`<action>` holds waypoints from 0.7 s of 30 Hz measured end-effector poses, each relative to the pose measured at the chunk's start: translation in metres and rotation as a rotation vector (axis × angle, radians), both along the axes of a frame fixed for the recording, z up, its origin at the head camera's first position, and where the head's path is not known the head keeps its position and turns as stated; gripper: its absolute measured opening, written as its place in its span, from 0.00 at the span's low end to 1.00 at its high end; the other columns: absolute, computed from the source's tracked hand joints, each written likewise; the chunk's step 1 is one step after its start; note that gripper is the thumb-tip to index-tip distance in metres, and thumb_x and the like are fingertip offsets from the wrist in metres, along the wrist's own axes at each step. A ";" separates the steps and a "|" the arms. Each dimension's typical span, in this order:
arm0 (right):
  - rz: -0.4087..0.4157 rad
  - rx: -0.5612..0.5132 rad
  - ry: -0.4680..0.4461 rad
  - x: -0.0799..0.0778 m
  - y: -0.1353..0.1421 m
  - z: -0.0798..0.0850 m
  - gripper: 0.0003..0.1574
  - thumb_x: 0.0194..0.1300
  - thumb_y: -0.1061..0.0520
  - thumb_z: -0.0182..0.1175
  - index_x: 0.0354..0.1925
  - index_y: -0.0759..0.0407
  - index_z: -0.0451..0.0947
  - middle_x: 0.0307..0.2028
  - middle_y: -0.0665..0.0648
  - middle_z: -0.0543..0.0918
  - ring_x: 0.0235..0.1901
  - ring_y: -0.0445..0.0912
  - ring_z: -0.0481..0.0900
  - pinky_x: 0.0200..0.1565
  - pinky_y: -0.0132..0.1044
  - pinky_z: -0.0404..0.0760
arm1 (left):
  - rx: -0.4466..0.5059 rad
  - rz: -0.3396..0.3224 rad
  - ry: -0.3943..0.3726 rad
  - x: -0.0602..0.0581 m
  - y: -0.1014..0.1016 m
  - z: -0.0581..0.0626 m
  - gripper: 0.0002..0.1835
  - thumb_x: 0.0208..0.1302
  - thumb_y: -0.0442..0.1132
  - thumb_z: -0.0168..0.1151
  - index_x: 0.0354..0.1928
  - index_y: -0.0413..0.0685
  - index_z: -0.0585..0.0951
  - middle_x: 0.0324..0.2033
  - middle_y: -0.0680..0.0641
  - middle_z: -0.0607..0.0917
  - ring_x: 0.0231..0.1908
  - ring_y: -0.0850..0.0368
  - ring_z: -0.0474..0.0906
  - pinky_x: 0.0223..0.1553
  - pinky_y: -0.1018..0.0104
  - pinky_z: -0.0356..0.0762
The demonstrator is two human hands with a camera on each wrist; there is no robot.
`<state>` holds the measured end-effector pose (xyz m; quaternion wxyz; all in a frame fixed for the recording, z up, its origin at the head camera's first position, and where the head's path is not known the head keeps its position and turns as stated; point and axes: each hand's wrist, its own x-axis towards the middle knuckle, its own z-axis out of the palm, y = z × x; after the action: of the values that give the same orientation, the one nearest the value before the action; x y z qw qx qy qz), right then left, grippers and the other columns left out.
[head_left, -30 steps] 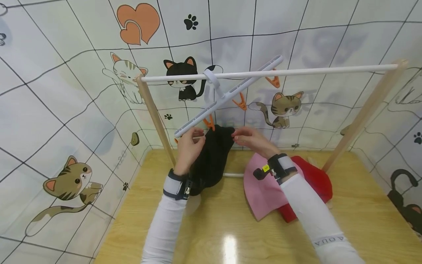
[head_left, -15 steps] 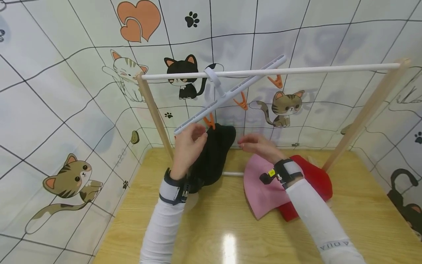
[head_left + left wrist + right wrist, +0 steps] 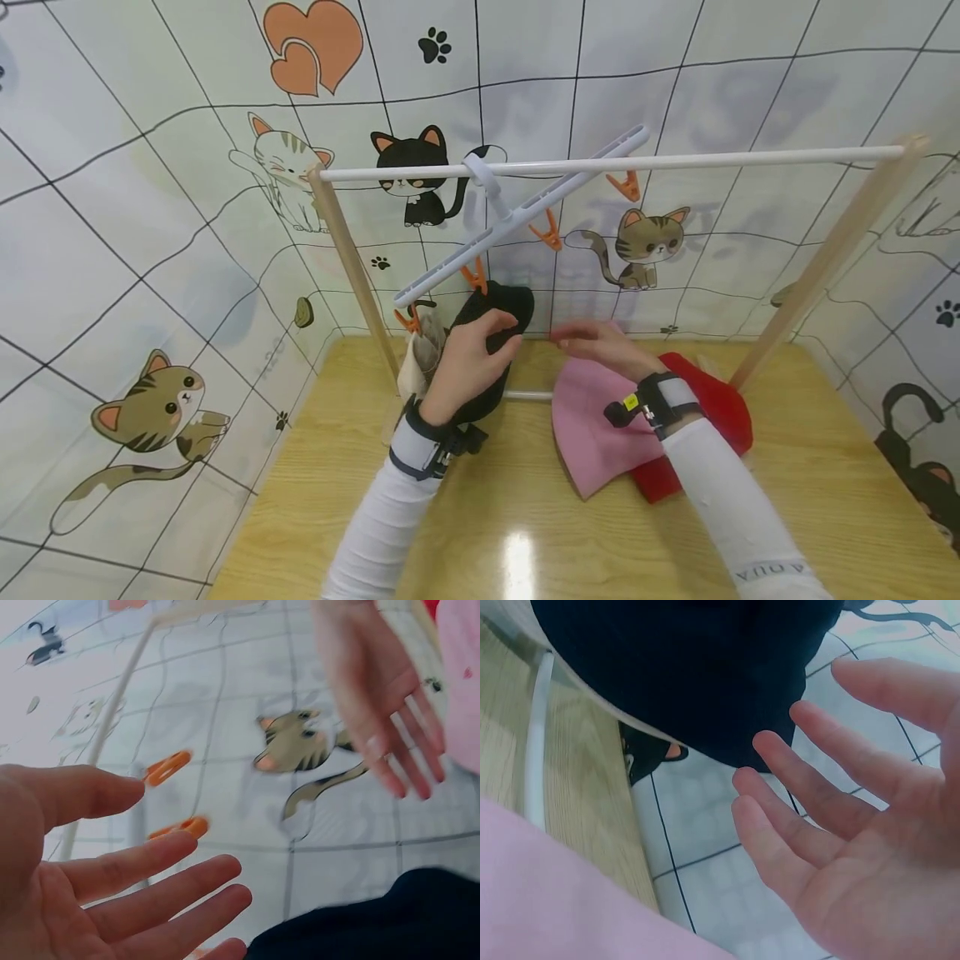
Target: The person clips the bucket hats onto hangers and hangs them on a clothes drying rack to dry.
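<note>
A black fabric hat (image 3: 491, 383) hangs by an orange clip (image 3: 474, 275) from a pale lilac clip hanger (image 3: 517, 218). My left hand (image 3: 471, 362) is in front of the hat, with thumb and fingers spread apart and nothing between them. In the right wrist view, the hat (image 3: 682, 682) shows a pale lower edge. My right hand (image 3: 603, 346) is held to the right of the hat, its fingers (image 3: 840, 765) loosely extended and empty. Behind my left hand, a whitish and grey patterned item (image 3: 423, 350) hangs at the leftmost clip (image 3: 408, 319).
The hanger hooks over a white rod (image 3: 712, 161) on wooden posts (image 3: 825, 267). Two more orange clips (image 3: 547, 232) hang along the hanger's right part. A pink fabric piece (image 3: 592, 425) overlaps a red one (image 3: 723, 408) on the wooden table (image 3: 525, 533), below my right forearm.
My left hand has moved right and down across the black hat, uncovering the patterned item at the left clip. My right hand has drawn away from the hat to the right.
</note>
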<state>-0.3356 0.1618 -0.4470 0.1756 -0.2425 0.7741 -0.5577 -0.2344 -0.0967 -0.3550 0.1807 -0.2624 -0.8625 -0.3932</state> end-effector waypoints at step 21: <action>0.040 -0.017 -0.012 0.001 0.024 -0.005 0.22 0.69 0.62 0.54 0.59 0.68 0.72 0.57 0.68 0.74 0.57 0.60 0.71 0.58 0.56 0.68 | -0.374 -0.160 -0.269 0.019 0.084 -0.098 0.14 0.64 0.41 0.63 0.48 0.43 0.81 0.40 0.48 0.85 0.39 0.60 0.79 0.40 0.72 0.74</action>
<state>-0.3342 0.1858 -0.4524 0.1895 -0.2562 0.7633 -0.5620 -0.2150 -0.0129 -0.4529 -0.0194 -0.3040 -0.9130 -0.2712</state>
